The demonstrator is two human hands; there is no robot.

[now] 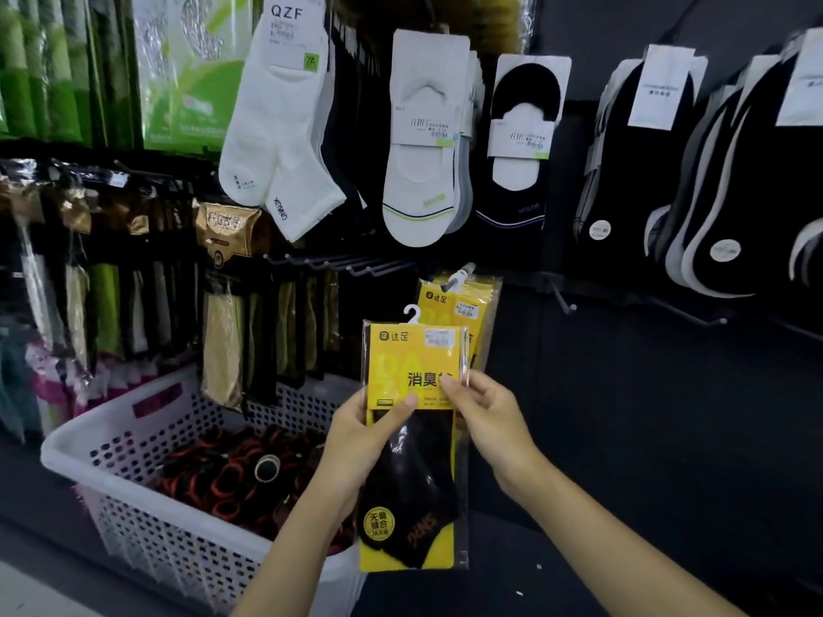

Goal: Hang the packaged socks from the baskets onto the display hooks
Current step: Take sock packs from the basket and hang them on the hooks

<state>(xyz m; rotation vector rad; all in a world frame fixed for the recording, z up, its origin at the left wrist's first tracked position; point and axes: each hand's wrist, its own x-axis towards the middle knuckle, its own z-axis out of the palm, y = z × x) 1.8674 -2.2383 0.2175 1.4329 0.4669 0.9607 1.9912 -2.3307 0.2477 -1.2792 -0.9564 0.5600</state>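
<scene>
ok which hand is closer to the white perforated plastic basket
Left. The left hand grips the yellow sock packet beside the white perforated plastic basket; the right hand pinches the packet's other edge, farther from it.

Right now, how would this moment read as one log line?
phase: hanging | left hand: holds yellow sock pack | right hand: pinches it | pack: below display hook, not yet hung
</scene>
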